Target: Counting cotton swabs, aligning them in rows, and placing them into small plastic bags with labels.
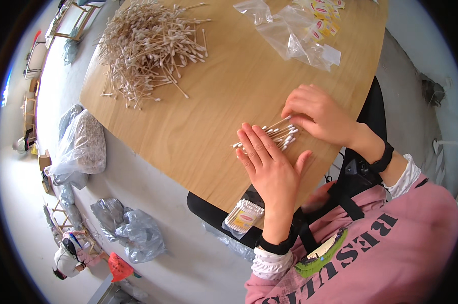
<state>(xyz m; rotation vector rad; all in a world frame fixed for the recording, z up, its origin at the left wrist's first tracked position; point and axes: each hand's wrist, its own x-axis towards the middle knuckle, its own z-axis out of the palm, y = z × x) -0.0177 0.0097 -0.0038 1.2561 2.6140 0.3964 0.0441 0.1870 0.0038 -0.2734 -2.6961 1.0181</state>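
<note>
Wooden table [203,106] is seen spread with cotton swabs, a large loose heap [148,48] piled at its far corner and clear bags [294,30] laid at the far edge. A small bundle of swabs [275,135] is gathered at the near edge between both hands. The left hand [267,164] is laid flat and open beside the bundle, its fingers touching it; the right hand [317,114] is curled loosely over the bundle's other end, fingertips pressed down. A packed swab bag [242,217] is seen below the edge.
</note>
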